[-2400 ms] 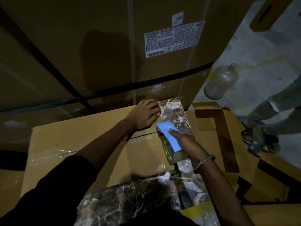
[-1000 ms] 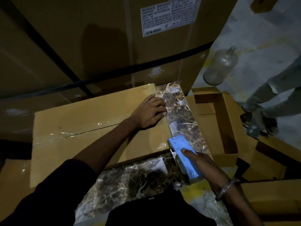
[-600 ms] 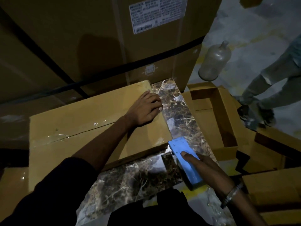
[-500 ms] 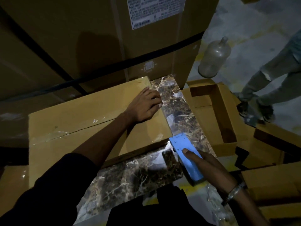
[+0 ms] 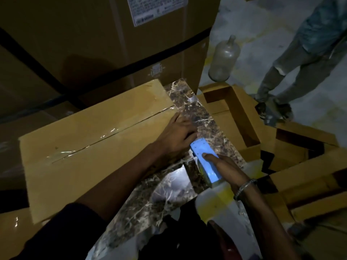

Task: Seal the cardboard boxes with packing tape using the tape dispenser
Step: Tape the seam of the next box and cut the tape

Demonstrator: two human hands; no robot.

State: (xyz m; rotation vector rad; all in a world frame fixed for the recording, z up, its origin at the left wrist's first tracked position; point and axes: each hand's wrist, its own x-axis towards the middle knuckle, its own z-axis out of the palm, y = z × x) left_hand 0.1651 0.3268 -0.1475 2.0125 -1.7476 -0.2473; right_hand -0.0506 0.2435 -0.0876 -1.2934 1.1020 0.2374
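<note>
A flat cardboard box lies on a dark marble slab, with clear tape shining along its centre seam. My left hand rests on the box's right end near the corner, fingers curled over the edge. My right hand grips the blue tape dispenser, forefinger laid along its top. The dispenser's front sits at the box's near right corner, just beside my left hand. The tape roll under it is mostly hidden.
A very large strapped carton stands behind the box. Open empty cartons lie to the right. A clear plastic bottle stands on the floor beyond them. Another person's legs are at the far right.
My left hand slid nearer along the box's right edge towards the corner. My right hand brought the dispenser up and forward until it sits beside the left hand.
</note>
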